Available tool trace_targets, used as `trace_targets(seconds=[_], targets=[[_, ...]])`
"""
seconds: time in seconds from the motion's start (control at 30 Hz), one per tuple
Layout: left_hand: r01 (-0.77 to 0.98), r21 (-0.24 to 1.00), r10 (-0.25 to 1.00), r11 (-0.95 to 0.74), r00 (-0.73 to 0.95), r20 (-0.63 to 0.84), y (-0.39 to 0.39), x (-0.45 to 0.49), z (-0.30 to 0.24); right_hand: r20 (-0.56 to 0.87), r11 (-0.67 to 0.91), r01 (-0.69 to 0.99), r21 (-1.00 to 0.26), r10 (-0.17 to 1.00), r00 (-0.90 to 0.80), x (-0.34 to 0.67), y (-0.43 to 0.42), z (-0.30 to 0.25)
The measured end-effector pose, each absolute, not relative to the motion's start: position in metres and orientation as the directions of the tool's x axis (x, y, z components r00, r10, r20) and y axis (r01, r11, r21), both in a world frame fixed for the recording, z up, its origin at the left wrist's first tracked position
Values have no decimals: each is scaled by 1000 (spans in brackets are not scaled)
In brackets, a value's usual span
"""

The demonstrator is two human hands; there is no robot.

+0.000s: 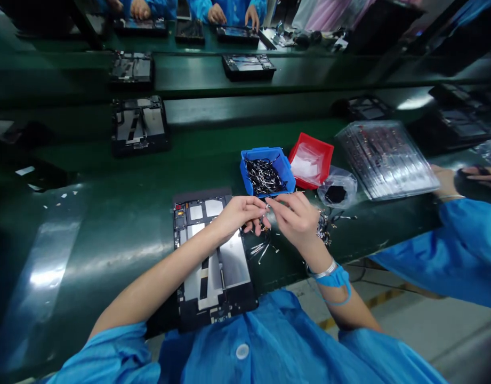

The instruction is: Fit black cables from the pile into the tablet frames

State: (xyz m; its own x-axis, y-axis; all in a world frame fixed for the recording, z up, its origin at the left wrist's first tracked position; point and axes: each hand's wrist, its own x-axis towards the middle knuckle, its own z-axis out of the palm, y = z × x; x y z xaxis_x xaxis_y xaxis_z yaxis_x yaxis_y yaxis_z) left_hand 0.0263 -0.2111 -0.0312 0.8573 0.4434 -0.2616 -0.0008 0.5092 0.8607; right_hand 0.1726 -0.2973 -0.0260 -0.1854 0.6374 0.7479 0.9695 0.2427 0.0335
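Note:
My left hand (245, 214) and my right hand (296, 217) meet fingertip to fingertip over the green bench. Pinched between them is a small cable part (268, 206), light at its end; its finer shape is too small to make out. Under my left forearm lies an opened tablet (235, 261), its silvery battery cells and boards facing up. Several loose short cables (263, 249) lie beside the tablet, below my hands. Just beyond my fingers stands a blue bin (287, 173) heaped with black and silver cables. More small parts (324, 229) lie partly behind my right wrist.
A red bin (327, 152) with plastic bags and a clear bag (341, 186) holding black pieces sit right of the blue bin. Stacked clear trays (389, 154) lie farther right, near a co-worker's arm (465, 234). Other opened tablets (139, 125) rest beyond; co-workers' hands work across the line.

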Motion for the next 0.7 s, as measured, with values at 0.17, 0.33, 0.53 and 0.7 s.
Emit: trace_targets(seconds=[0.17,0.33,0.53,0.7], targets=[[-44,895,543,444,808,-230,-215,25,-27,735,251,957,-144,674,-66,165,-305,-22],[-61,956,617,287,775,-136,-217,24,-23,722,256,948,-190,691,-42,161,-305,-20],[-42,915,560,401,802,-208,-214,23,-32,811,114,987,-114,584,26,202,-286,-17],[-97,890,604,445,767,-218,-213,23,-35,755,-47,986,-161,637,154,203,-286,-15]])
